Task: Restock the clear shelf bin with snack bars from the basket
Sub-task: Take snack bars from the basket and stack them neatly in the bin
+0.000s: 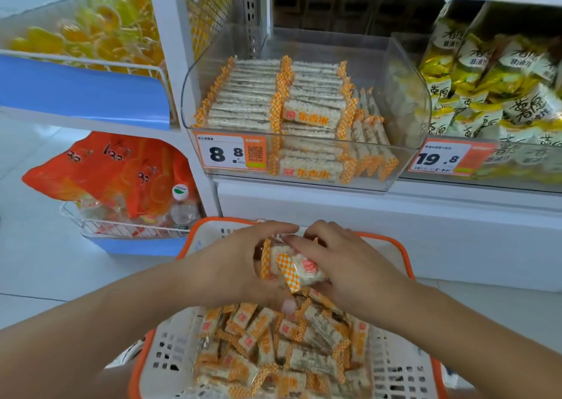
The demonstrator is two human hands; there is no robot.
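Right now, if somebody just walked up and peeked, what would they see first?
Probably the two hands in the middle, the left hand and the right hand, holding a small bunch of white snack bars with orange checkered ends together. Right under them sits the white plastic basket with an orange rim, piled with the same bars. Above, the clear plastic shelf bin shows neat rows of them over a big orange price tag reading 8.8.

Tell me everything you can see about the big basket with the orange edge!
The basket is off-white plastic with an orange rim and walls full of small rectangular holes. It sits low in front of the shelf, below the clear bin, and is open on top. Inside lies a loose, jumbled heap of snack bars in white and orange checked wrappers. Above it, the left hand and right hand hold a few bars together.
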